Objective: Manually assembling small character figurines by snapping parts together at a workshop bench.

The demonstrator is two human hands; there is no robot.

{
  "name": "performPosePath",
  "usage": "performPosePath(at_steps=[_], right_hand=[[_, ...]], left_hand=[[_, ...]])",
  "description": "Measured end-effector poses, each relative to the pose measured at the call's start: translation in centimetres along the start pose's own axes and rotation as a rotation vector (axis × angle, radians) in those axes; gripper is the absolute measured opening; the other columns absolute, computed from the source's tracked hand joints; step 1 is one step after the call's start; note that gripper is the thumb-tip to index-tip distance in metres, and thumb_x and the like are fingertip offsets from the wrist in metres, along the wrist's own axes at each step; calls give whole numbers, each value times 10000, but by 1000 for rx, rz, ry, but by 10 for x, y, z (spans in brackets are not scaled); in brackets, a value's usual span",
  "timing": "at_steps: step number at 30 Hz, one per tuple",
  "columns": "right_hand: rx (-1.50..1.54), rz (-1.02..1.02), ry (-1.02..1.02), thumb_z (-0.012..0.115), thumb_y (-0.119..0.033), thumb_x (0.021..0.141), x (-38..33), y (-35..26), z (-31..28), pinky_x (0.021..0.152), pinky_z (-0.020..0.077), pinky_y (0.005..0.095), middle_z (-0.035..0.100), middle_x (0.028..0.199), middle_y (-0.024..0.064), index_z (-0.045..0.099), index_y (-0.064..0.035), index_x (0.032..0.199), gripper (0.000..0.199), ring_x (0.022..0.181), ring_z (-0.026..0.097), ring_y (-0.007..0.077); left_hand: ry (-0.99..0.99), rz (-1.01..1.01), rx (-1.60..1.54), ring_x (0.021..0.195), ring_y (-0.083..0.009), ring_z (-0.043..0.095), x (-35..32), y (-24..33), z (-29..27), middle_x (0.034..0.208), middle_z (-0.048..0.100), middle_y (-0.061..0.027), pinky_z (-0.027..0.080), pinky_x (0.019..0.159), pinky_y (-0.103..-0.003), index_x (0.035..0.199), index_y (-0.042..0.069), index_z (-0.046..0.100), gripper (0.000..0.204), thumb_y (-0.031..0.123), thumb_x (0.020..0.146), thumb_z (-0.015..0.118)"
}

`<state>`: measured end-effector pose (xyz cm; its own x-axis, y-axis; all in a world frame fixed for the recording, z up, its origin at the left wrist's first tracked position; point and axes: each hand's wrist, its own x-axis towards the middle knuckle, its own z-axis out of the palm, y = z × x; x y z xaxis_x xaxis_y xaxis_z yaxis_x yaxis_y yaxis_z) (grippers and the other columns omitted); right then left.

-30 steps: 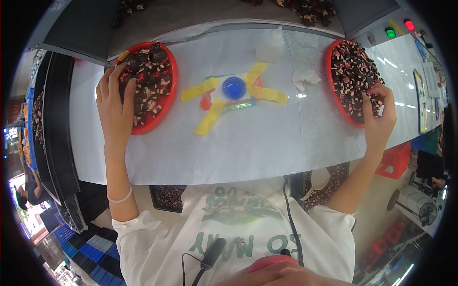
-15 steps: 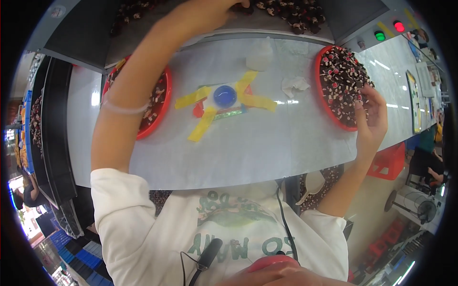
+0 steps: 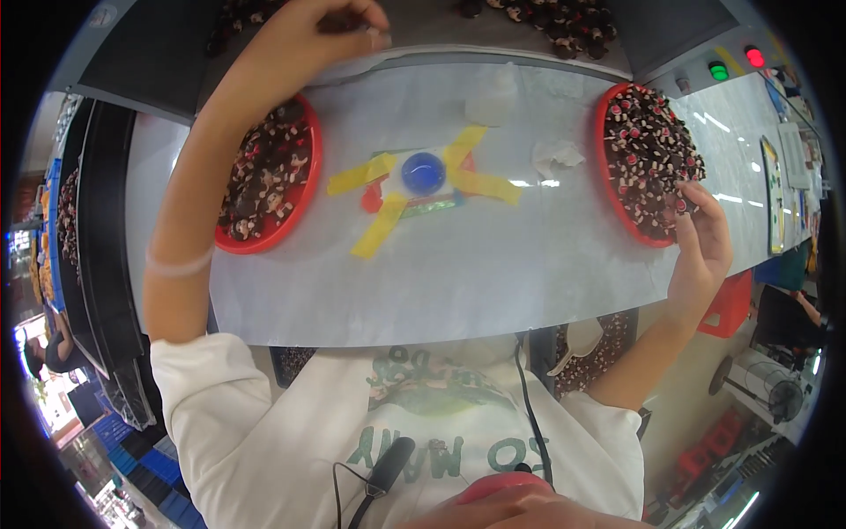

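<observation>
My left hand [image 3: 330, 35] is raised over the front edge of the dark recess, its fingers loosely curved and apart from the thumb. I make out nothing held in it. At the right red basket [image 3: 603, 150], my right hand [image 3: 702, 234] pinches a small dark piece with a red centre [image 3: 681, 204] between thumb and fingertips. That basket is heaped with small dark, beige and red pieces [image 3: 648, 150]. Between my hands, a blue round fixture [image 3: 423, 174] is fastened to the table with yellow tape strips [image 3: 379, 227].
The left red basket [image 3: 315, 167] holds larger dark rounded pieces, partly behind my left forearm. More dark pieces [image 3: 564, 26] lie in the recess at the back. Crumpled white paper [image 3: 557, 157] is on the table [image 3: 458, 282]. Green [image 3: 718, 70] and red lights [image 3: 754, 57] glow at the upper right.
My left hand has drawn back leftward from the pieces in the recess, uncovering more of the left basket. My right hand has turned a little, and a red-centred piece shows at its fingertips.
</observation>
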<state>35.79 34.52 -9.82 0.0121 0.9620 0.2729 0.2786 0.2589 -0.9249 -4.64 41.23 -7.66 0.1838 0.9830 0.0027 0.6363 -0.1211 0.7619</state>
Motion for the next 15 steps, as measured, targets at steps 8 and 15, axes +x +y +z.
performPosePath(at_steps=[8, 15], right_hand=[[58, 30, -278, 583, -9, 794, 9, -22, 57, 795, 464, 267, 557, 1082, 132, 543, 79, 1069, 292, 926, 552, 172], [-37, -263, -621, 610, 55, 755, 27, -28, 145, 757, 480, 256, 584, 1018, 108, 605, 37, 990, 235, 892, 591, 172]], left_hand=[[138, 58, -543, 864, -163, 549, -155, 10, 46, 976, 565, -114, 452, 762, -260, 946, -14, 577, 259, -21, 707, 678], [125, -53, -1099, 859, -189, 563, -183, 4, 119, 1025, 588, -183, 474, 722, -298, 973, -26, 609, 230, 4, 750, 659]])
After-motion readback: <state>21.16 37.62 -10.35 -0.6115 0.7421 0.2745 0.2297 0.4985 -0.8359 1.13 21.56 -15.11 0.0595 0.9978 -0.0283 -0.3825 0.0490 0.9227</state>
